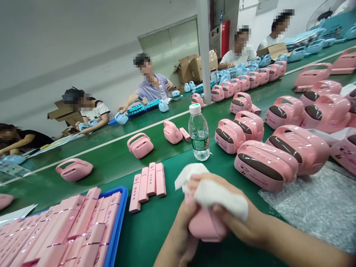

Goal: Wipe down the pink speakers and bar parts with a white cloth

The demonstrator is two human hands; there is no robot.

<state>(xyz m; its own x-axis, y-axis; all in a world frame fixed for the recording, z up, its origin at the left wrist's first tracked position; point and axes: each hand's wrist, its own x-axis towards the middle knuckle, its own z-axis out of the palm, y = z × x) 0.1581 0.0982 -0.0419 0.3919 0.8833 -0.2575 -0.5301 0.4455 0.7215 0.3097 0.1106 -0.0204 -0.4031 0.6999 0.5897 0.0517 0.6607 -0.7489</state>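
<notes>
Close to me, a pink portable speaker (206, 224) is held low over the green bench between both hands. My left hand (183, 217) grips it from the left side, fingers wrapped around it. My right hand (235, 218) is closed on a white cloth (222, 196) and presses it against the upper part of the speaker. A loose end of the cloth spreads out toward the left. Both hands and the cloth hide most of the speaker, including its handle. Just beyond stands a clear plastic bottle (198, 133) with a white cap.
Pink sticks (148, 185) lie left of my hands, beside a blue tray (118, 226) full of similar ones. Several finished-looking speakers (264, 165) crowd the right, near bubble wrap (314, 207). Pink shells (140, 145) sit on the green belt (111, 148). Co-workers sit across it.
</notes>
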